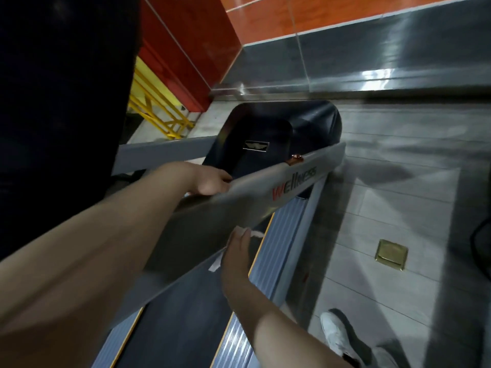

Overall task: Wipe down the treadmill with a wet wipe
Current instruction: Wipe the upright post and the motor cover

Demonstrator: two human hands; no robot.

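The treadmill's grey upright beam (265, 192), marked "wellness" in red and grey, slants across the middle of the view. My left hand (212, 181) grips the beam's far upper edge, fingers curled over it. My right hand (236, 251) lies flat against the beam's lower face and presses a white wet wipe (216, 264) onto it; the wipe shows at my fingertips and beside my palm. Below lie the dark running belt (180, 328) and the ribbed grey side rail (281, 235). The black motor cover (268, 128) sits at the front end.
A black console or panel (61, 102) fills the upper left. Grey floor tiles with a brass floor plate (391, 254) lie to the right. My white shoe (337, 335) stands beside the rail. An orange and grey tiled wall (345, 49) and a yellow frame (159, 110) lie beyond.
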